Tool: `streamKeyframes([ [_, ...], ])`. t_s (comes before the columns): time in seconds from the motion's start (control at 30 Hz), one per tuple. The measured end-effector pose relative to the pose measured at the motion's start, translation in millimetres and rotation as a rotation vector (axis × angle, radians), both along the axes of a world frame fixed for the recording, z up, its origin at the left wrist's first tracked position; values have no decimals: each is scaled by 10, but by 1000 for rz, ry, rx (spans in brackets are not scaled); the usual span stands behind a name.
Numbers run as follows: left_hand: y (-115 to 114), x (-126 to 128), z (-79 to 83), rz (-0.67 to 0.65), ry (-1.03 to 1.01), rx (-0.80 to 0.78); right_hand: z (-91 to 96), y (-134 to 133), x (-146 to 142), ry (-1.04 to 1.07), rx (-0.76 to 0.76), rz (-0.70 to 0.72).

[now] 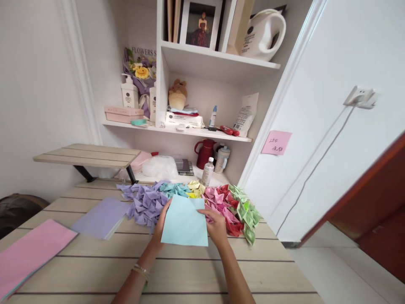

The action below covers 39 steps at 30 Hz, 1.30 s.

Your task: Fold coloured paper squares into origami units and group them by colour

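A flat square sheet of light blue paper (185, 221) is held up over the table between my two hands. My left hand (160, 226) grips its left edge, with most of the fingers hidden behind the sheet. On the right edge, my right hand (217, 223) pinches the paper, the index finger lying on its upper right part. Just beyond the sheet lie heaps of folded paper pieces sorted by colour: purple ones (147, 204), blue ones (174, 188), yellow ones (195, 188), pink ones (218, 204) and green ones (248, 213). Some red pieces lie among the pink.
Purple paper sheets (100, 217) and a pink-topped stack of sheets (34, 257) lie on the slatted table (190, 274) at left. A small raised stand (88, 154) is behind them. A bottle (207, 171) and a red jug (205, 153) stand behind the folded pieces, below shelves.
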State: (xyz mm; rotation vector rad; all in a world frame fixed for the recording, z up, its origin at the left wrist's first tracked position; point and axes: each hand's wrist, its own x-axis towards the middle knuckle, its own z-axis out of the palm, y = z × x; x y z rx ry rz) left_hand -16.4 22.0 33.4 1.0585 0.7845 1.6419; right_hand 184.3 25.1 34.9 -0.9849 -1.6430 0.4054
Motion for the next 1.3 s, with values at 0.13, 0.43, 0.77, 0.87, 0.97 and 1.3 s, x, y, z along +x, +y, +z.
streamKeyframes([
  [0.13,-23,-117,21,-154,100,3,-74,10,69,46,-88,13],
  [0.43,75,-264,-16,10,366,-84,-54,-71,-73,199,-238,285],
  [0.77,138,-201,-74,9,100,-142,-191,-37,-272,556,-313,163],
  [0.87,107,-139,-47,125,4,-122,-181,-72,-339,544,-299,196],
  [0.97,83,-108,-48,155,-4,-112,-184,-111,-377,483,-280,211],
  [1.3,29,-45,0,-63,-154,-146,-171,-165,-444,393,-186,107],
])
